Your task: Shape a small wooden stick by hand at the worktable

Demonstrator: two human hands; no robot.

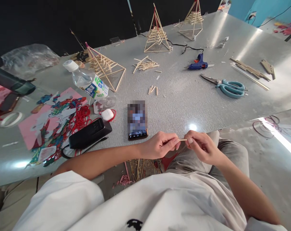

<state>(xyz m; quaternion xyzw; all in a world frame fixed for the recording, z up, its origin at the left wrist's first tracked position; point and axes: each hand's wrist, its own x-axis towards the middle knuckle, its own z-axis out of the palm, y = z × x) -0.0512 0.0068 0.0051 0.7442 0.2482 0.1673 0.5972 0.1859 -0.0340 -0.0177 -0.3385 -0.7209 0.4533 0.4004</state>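
Note:
Over the table's near edge, my left hand (163,145) and my right hand (201,147) face each other, both closed. Between their fingertips is a short wooden stick (183,140), pinched at either end. Left of my left hand lies a phone (137,120) with a lit, partly blurred screen. Beyond it are several short cut sticks (153,90) and a loose pile of sticks (145,64). Stick pyramids (156,37) stand farther back, one more (106,65) at the left and another (192,19) at the back right.
A blue glue gun (197,63) and blue-handled scissors (232,88) lie to the right, near wooden strips (251,69). On the left are a tilted plastic bottle (93,85), red string (81,117), a black case (89,133) and an earbud case (107,115). Sticks (140,168) are below the table edge.

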